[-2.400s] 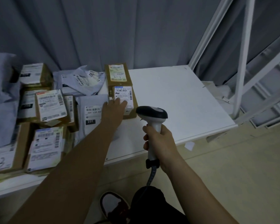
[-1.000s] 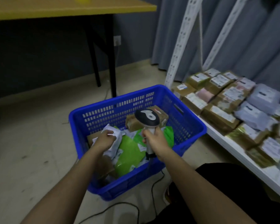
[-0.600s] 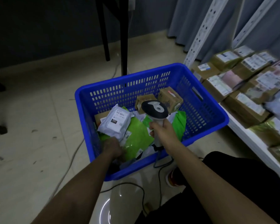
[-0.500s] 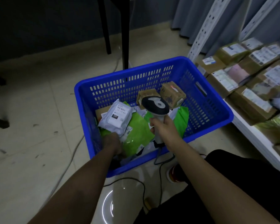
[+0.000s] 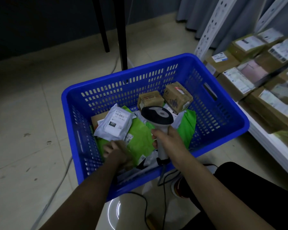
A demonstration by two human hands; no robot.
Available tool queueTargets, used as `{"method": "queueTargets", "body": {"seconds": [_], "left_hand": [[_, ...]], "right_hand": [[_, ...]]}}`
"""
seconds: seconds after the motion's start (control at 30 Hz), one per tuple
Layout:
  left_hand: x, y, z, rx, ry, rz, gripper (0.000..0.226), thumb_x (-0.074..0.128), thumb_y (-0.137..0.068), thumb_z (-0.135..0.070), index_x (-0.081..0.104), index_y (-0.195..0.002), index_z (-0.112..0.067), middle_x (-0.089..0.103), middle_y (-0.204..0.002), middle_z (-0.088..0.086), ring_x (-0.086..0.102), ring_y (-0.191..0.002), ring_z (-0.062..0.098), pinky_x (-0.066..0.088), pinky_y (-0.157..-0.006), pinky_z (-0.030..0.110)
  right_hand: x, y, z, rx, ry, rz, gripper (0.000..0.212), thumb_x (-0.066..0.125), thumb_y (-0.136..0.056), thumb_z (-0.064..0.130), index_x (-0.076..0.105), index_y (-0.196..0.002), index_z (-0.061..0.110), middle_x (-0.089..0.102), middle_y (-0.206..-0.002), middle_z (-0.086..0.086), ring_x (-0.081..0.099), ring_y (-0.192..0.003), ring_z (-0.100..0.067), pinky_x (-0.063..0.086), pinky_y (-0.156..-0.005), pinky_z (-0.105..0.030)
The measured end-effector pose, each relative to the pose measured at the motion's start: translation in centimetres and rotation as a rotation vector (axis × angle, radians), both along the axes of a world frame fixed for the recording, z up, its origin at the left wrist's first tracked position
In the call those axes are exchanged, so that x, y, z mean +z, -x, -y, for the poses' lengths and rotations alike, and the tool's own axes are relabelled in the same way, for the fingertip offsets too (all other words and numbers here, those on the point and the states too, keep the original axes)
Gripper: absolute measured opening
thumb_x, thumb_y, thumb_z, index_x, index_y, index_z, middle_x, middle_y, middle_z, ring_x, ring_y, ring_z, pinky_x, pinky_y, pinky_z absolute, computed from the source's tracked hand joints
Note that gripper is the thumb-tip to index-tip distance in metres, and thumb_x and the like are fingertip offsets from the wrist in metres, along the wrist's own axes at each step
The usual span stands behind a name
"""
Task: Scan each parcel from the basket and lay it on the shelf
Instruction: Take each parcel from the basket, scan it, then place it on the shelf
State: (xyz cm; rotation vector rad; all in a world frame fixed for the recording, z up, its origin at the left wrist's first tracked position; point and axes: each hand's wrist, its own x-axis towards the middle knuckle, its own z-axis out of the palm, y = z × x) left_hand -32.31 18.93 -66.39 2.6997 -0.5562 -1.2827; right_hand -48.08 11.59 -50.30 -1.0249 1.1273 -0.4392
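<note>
On a pale tiled floor sits a blue basket [image 5: 223, 117] at centre frame, full of parcels. A shelf [image 5: 271, 143] at right carries boxes. The right hand [image 5: 170, 140] grips a scanner [image 5: 157, 116]. The left hand [image 5: 116, 151] reaches under a grey parcel [image 5: 114, 122]; its grip is hidden.

I see a glossy blue plastic basket [image 5: 223, 117], crinkled green plastic mailers [image 5: 140, 138], matt brown cardboard boxes [image 5: 177, 96], and a smooth, faintly reflective tiled floor [image 5: 32, 122].
</note>
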Motion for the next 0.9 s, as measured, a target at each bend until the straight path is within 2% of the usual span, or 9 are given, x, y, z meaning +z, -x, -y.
{"method": "queueTargets", "body": {"seconds": [0.1, 0.23, 0.33, 0.43, 0.57, 0.67, 0.73, 0.8, 0.9], "left_hand": [[0.6, -0.2, 0.6, 0.102, -0.029, -0.075, 0.094, 0.053, -0.092, -0.046, -0.015, -0.151, -0.021, -0.011, -0.157, 0.022, 0.001, -0.144, 0.043, 0.019, -0.113, 0.05], [3.2, -1.6, 0.4, 0.151, 0.164, -0.166, 0.119, 0.07, -0.082, -0.045, -0.028, -0.146, -0.02, -0.008, -0.155, 0.021, 0.019, -0.139, 0.041, 0.033, -0.104, 0.038], [5.8, -2.4, 0.7, 0.166, 0.34, -0.213, 0.129, 0.072, -0.064, -0.063, -0.019, -0.148, -0.03, 0.004, -0.156, 0.014, 0.03, -0.135, 0.039, 0.037, -0.107, 0.045], [9.1, -2.3, 1.1, 0.219, 0.573, -0.314, 0.116, 0.072, -0.056, -0.065, 0.001, -0.146, -0.047, 0.021, -0.153, 0.008, 0.047, -0.122, 0.039, 0.047, -0.096, 0.054], [14.2, -0.1, 1.7, 0.305, 0.871, -0.474, 0.083, 0.064, -0.086, -0.03, 0.01, -0.148, -0.038, 0.037, -0.146, 0.006, 0.058, -0.11, 0.03, 0.055, -0.083, 0.041], [18.1, 2.5, 2.6, 0.309, 1.047, -0.609, 0.07, 0.052, -0.093, -0.014, 0.013, -0.148, -0.034, 0.044, -0.141, 0.002, 0.061, -0.104, 0.022, 0.051, -0.072, 0.033], [20.9, 4.3, 3.1, 0.322, 1.142, -0.675, 0.074, 0.055, -0.09, -0.011, 0.016, -0.147, -0.035, 0.047, -0.141, 0.002, 0.058, -0.109, 0.021, 0.051, -0.081, 0.04], [23.9, 6.3, 3.7, 0.311, 1.215, -0.761, 0.081, 0.061, -0.077, -0.013, 0.021, -0.144, -0.035, 0.051, -0.138, 0.001, 0.056, -0.115, 0.023, 0.051, -0.089, 0.043], [27.6, 9.4, 4.5, 0.223, 1.292, -0.803, 0.074, 0.058, -0.064, -0.017, 0.027, -0.128, -0.035, 0.049, -0.136, 0.0, 0.054, -0.116, 0.023, 0.05, -0.084, 0.04]], "right_hand": [[0.1, 0.2, 0.7, -0.016, -0.033, -0.017, 0.009, 0.058, -0.095, 0.013, 0.056, -0.101, 0.021, 0.053, -0.078, -0.005, 0.05, -0.067, -0.016, 0.045, -0.059, -0.027], [0.6, 0.0, 2.1, -0.113, -0.074, -0.055, 0.009, 0.058, -0.096, 0.016, 0.058, -0.105, 0.016, 0.055, -0.076, -0.004, 0.051, -0.063, -0.017, 0.044, -0.062, -0.032], [1.8, -0.1, 3.0, -0.2, -0.041, -0.033, 0.001, 0.058, -0.095, 0.015, 0.058, -0.096, 0.015, 0.054, -0.073, -0.004, 0.049, -0.061, -0.016, 0.043, -0.06, -0.031], [3.6, 0.4, 3.1, -0.261, -0.012, 0.015, 0.002, 0.058, -0.096, 0.014, 0.057, -0.097, 0.015, 0.053, -0.073, -0.006, 0.047, -0.061, -0.017, 0.041, -0.059, -0.031], [6.7, 2.0, 2.6, -0.288, 0.084, 0.062, 0.005, 0.061, -0.093, 0.012, 0.059, -0.098, 0.01, 0.057, -0.075, -0.006, 0.053, -0.061, -0.017, 0.048, -0.059, -0.029], [9.3, 4.1, 2.4, -0.346, 0.191, 0.106, 0.022, 0.066, -0.089, 0.01, 0.057, -0.109, 0.007, 0.063, -0.077, -0.007, 0.059, -0.062, -0.018, 0.051, -0.055, -0.028], [11.3, 5.7, 2.2, -0.411, 0.244, 0.159, 0.02, 0.068, -0.087, 0.006, 0.057, -0.101, 0.015, 0.068, -0.082, -0.006, 0.062, -0.066, -0.019, 0.055, -0.06, -0.028], [13.4, 7.7, 2.0, -0.467, 0.309, 0.183, 0.022, 0.069, -0.086, 0.003, 0.055, -0.095, 0.016, 0.064, -0.074, -0.001, 0.057, -0.054, -0.011, 0.052, -0.051, -0.021], [16.2, 11.0, 1.4, -0.536, 0.391, 0.224, 0.031, 0.074, -0.082, 0.005, 0.058, -0.108, 0.009, 0.068, -0.082, -0.004, 0.062, -0.054, -0.007, 0.05, -0.05, -0.021]]}}
